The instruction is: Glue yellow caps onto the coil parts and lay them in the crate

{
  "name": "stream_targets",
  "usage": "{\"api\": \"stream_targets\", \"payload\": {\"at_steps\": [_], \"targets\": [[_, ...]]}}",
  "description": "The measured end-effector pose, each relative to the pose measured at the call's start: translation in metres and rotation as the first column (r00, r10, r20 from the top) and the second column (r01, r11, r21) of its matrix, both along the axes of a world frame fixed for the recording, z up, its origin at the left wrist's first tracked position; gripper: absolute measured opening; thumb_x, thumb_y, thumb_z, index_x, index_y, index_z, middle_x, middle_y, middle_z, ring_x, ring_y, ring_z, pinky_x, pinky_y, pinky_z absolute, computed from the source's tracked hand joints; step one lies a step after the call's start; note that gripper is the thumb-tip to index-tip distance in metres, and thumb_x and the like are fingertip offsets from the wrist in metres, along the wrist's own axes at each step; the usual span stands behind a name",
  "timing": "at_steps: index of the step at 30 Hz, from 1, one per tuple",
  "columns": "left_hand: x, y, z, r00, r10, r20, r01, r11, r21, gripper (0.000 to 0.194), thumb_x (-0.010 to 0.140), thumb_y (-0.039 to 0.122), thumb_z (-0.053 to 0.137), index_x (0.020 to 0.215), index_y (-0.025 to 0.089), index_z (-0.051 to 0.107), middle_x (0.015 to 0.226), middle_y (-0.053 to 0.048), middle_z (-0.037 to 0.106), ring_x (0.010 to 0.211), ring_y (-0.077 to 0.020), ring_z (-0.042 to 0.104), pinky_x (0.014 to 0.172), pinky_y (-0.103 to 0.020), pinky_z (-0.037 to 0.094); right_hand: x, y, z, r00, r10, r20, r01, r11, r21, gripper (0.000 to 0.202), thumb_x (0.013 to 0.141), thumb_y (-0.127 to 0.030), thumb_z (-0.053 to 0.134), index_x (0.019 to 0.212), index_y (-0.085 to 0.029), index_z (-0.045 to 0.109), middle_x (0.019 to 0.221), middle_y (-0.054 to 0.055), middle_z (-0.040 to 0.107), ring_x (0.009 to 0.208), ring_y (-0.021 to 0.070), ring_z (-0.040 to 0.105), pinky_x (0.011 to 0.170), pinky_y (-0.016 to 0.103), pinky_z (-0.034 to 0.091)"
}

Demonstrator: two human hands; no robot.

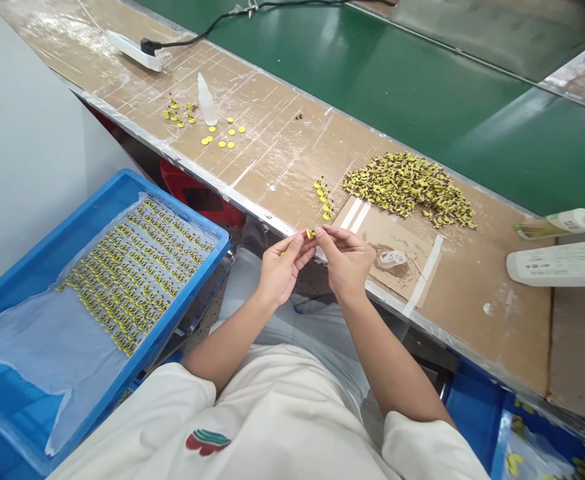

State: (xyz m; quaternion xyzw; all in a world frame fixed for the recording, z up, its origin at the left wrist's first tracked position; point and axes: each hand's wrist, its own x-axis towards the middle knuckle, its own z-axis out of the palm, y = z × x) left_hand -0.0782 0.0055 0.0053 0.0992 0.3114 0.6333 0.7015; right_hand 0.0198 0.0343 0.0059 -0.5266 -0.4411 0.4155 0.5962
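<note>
Just off the table's front edge, my left hand (281, 269) and my right hand (346, 261) meet fingertip to fingertip. Pinched between them is a small yellow-and-dark figurine (311, 234), partly covered by the fingers. Beyond the hands, a short row of finished-looking yellow figurines on discs (325, 199) stands on the cardboard. A large heap of yellow-and-brown pieces (407, 183) lies to their right. Closer to my right hand is a cardboard pad (412, 250) with white tape strips, a wet brown stain and a clear blob of glue-like stuff (391, 259).
At left, a blue tray (172, 300) holds rows of figurines on a pale sheet. A white dropper bottle (205, 100) stands among loose yellow discs (223, 144). Bottles (562, 263) lie at right. A black cable (212, 30) and green belt (352, 73) run behind.
</note>
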Motion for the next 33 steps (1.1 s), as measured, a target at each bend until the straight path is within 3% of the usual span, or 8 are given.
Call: {"api": "stream_targets", "payload": {"at_steps": [3, 5, 9, 12, 17, 26, 29, 33], "targets": [[-0.004, 0.002, -0.003, 1.000, 0.008, -0.001, -0.008, 1.000, -0.024, 0.022, 0.083, 0.024, 0.065, 0.100, 0.011, 0.070, 0.106, -0.010, 0.072, 0.103, -0.0204, 0.068, 0.095, -0.030, 0.050, 0.007, 0.004, -0.001, 0.993, -0.047, 0.106, 0.041, 0.997, 0.060, 0.028, 0.071, -0.039, 0.077, 0.089, -0.018, 0.072, 0.082, 0.004, 0.073, 0.072, 0.0165, 0.068, 0.072, 0.032, 0.057], [-0.010, 0.005, -0.006, 0.999, 0.017, 0.038, -0.015, 0.998, -0.062, 0.023, 0.086, 0.027, 0.061, 0.098, 0.009, 0.070, 0.105, -0.012, 0.072, 0.103, -0.0217, 0.068, 0.095, -0.031, 0.050, 0.015, 0.011, -0.004, 0.945, -0.118, 0.305, 0.078, 0.987, 0.140, 0.026, 0.075, -0.040, 0.073, 0.091, -0.019, 0.072, 0.082, 0.004, 0.073, 0.071, 0.0163, 0.067, 0.072, 0.033, 0.056], [-0.024, 0.009, -0.010, 0.982, 0.006, 0.186, 0.016, 0.993, -0.116, 0.038, 0.091, 0.037, 0.049, 0.099, 0.006, 0.069, 0.109, -0.017, 0.070, 0.110, -0.0251, 0.064, 0.097, -0.033, 0.050, 0.033, 0.028, -0.019, 0.682, -0.210, 0.700, 0.013, 0.961, 0.275, 0.021, 0.082, -0.038, 0.065, 0.092, -0.021, 0.073, 0.082, 0.004, 0.073, 0.071, 0.0158, 0.064, 0.076, 0.033, 0.053], [-0.031, 0.010, -0.009, 0.970, -0.003, 0.244, 0.030, 0.994, -0.106, 0.043, 0.091, 0.039, 0.045, 0.101, 0.004, 0.068, 0.114, -0.019, 0.068, 0.117, -0.0279, 0.060, 0.099, -0.035, 0.048, 0.040, 0.038, -0.032, 0.545, -0.229, 0.807, -0.043, 0.953, 0.300, 0.023, 0.085, -0.037, 0.062, 0.096, -0.020, 0.071, 0.081, 0.004, 0.073, 0.073, 0.0166, 0.065, 0.079, 0.033, 0.051], [-0.031, 0.009, -0.003, 0.962, -0.008, 0.271, 0.044, 0.991, -0.127, 0.044, 0.091, 0.037, 0.045, 0.104, 0.002, 0.066, 0.122, -0.023, 0.063, 0.123, -0.0297, 0.055, 0.103, -0.037, 0.046, 0.041, 0.042, -0.044, 0.424, -0.232, 0.875, -0.060, 0.957, 0.283, 0.026, 0.087, -0.040, 0.059, 0.098, -0.018, 0.069, 0.084, 0.006, 0.073, 0.077, 0.0190, 0.067, 0.080, 0.033, 0.049], [-0.029, 0.008, 0.001, 0.964, -0.036, 0.262, 0.067, 0.991, -0.112, 0.045, 0.090, 0.038, 0.042, 0.105, 0.002, 0.066, 0.128, -0.023, 0.059, 0.124, -0.0298, 0.054, 0.104, -0.038, 0.044, 0.040, 0.016, -0.029, 0.365, -0.313, 0.877, -0.124, 0.917, 0.379, 0.023, 0.087, -0.038, 0.060, 0.099, -0.019, 0.067, 0.082, 0.006, 0.072, 0.078, 0.0198, 0.065, 0.079, 0.034, 0.045], [-0.026, 0.006, 0.001, 0.967, -0.089, 0.240, 0.110, 0.991, -0.074, 0.046, 0.091, 0.040, 0.041, 0.106, 0.005, 0.066, 0.128, -0.021, 0.061, 0.123, -0.0273, 0.056, 0.101, -0.034, 0.046, 0.028, -0.007, -0.015, 0.463, -0.140, 0.875, -0.334, 0.887, 0.319, 0.019, 0.087, -0.032, 0.061, 0.103, -0.023, 0.066, 0.089, 0.005, 0.073, 0.079, 0.0177, 0.065, 0.079, 0.033, 0.047], [-0.022, 0.004, 0.004, 0.943, -0.197, 0.269, 0.221, 0.973, -0.062, 0.046, 0.091, 0.042, 0.041, 0.106, 0.007, 0.066, 0.123, -0.019, 0.064, 0.119, -0.0249, 0.059, 0.096, -0.031, 0.049, 0.015, -0.018, -0.002, 0.492, 0.167, 0.855, -0.592, 0.784, 0.188, 0.027, 0.089, -0.027, 0.058, 0.115, -0.026, 0.063, 0.105, 0.004, 0.072, 0.095, 0.0189, 0.065, 0.089, 0.035, 0.049]]}}
